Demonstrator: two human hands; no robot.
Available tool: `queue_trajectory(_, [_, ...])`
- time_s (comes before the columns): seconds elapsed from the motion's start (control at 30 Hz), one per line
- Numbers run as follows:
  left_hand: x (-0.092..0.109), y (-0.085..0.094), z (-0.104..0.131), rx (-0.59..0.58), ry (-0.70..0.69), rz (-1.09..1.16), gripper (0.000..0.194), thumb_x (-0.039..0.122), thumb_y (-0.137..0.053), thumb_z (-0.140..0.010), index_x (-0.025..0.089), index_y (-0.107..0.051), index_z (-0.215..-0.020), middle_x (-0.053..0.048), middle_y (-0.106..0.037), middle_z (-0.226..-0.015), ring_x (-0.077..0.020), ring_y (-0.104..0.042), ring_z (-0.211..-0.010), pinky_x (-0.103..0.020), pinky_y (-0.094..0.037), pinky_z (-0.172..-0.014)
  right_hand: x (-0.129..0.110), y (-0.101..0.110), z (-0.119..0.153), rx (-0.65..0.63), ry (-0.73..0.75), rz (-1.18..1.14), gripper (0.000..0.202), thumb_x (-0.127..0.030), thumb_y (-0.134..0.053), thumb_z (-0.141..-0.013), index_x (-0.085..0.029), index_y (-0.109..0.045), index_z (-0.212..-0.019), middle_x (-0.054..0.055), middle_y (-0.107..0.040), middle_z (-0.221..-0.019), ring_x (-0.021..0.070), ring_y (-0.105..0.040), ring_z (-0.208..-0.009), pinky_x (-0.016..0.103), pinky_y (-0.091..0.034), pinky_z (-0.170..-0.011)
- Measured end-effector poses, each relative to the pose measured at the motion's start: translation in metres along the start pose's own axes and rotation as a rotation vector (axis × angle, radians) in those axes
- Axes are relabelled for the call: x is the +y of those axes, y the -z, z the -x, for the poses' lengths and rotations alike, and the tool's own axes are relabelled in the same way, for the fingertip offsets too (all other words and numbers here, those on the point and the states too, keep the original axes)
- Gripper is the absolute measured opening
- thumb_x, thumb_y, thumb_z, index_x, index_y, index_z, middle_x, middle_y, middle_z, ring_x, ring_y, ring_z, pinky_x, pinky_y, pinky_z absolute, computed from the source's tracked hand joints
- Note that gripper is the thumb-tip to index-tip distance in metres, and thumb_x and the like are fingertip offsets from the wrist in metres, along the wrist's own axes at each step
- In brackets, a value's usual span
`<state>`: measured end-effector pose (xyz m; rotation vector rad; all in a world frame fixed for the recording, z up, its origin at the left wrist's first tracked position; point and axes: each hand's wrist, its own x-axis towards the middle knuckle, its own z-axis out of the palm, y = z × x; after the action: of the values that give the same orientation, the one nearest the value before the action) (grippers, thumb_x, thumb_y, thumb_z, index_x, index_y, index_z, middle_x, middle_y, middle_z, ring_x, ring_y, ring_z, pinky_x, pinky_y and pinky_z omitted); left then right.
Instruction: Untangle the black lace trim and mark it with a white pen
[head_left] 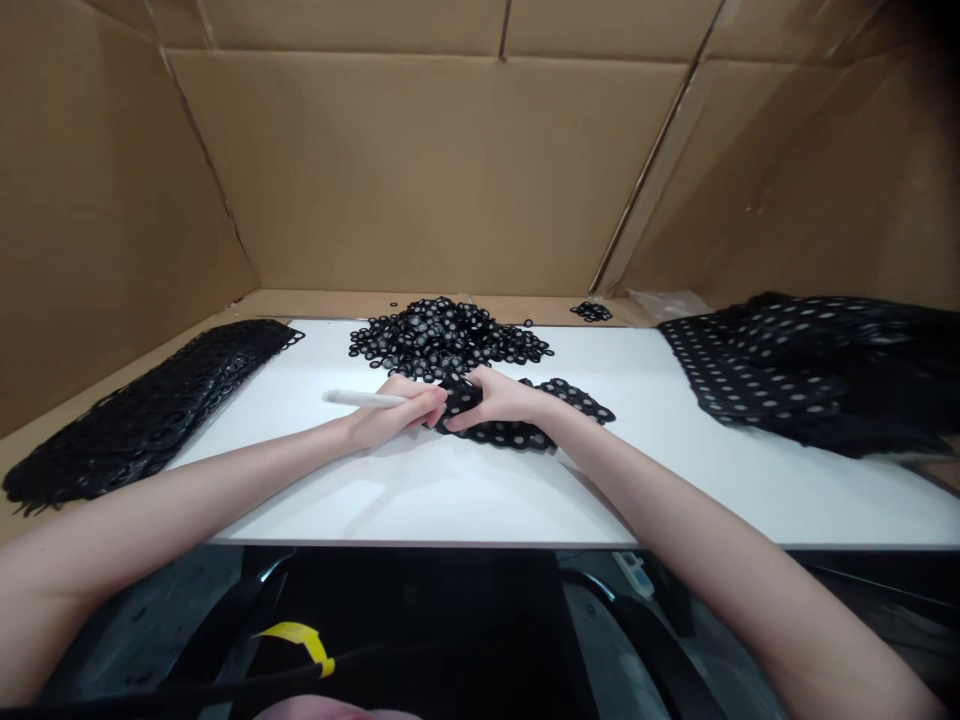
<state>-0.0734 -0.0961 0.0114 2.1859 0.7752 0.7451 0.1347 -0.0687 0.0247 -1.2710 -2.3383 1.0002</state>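
My left hand (397,410) is closed round a slim white pen-shaped tool (364,399), whose rear end sticks out to the left. Its working tip is hidden by the fingers, close to a black sheet with round holes (510,434). The sheet lies on the white board (322,490). From the right, my right hand (506,395) grips the sheet's left part, thumb toward me and fingers on the far side. Just beyond both hands is a heap of small black rings (439,335).
A long black bundle of ring-patterned strips (150,415) lies at the left. More black holed sheeting (787,365) covers the board's right side. A few loose rings (592,311) lie at the back. Cardboard walls (420,170) enclose the left, back and right.
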Motion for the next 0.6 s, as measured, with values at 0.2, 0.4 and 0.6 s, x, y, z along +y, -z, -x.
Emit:
queue_trajectory(0.2, [0.0023, -0.0004, -0.0009, -0.021, 0.031, 0.064, 0.048, 0.043, -0.037, -0.095, 0.013, -0.055, -0.061, 0.002, -0.043, -0.051, -0.0098, -0.04, -0.051, -0.023, -0.032, -0.054, 0.0052, 0.0015, 0.0001, 0.001, 0.031, -0.116, 0.034, -0.039, -0.078, -0.053, -0.017, -0.053, -0.057, -0.006, -0.044, -0.058, 0.0098, -0.041, -0.058, 0.024, -0.031, -0.054])
queue_trajectory(0.4, [0.0014, -0.0004, -0.0022, -0.016, 0.063, 0.071, 0.047, 0.04, -0.038, -0.096, 0.013, -0.054, -0.06, 0.002, -0.042, -0.05, -0.0088, -0.04, -0.05, -0.022, -0.031, -0.053, 0.0051, 0.0012, 0.0002, -0.012, 0.063, -0.157, 0.031, -0.035, -0.078, -0.054, -0.016, -0.055, -0.059, -0.005, -0.047, -0.06, 0.0104, -0.045, -0.059, 0.024, -0.033, -0.056])
queue_trajectory(0.6, [0.0002, -0.0005, -0.0045, -0.033, 0.08, 0.082, 0.048, 0.04, -0.039, -0.096, 0.013, -0.055, -0.061, 0.002, -0.043, -0.049, -0.0088, -0.04, -0.05, -0.022, -0.032, -0.053, 0.0029, 0.0015, 0.0011, -0.005, 0.065, -0.145, 0.03, -0.035, -0.078, -0.053, -0.015, -0.057, -0.06, -0.005, -0.048, -0.06, 0.0109, -0.045, -0.06, 0.024, -0.034, -0.057])
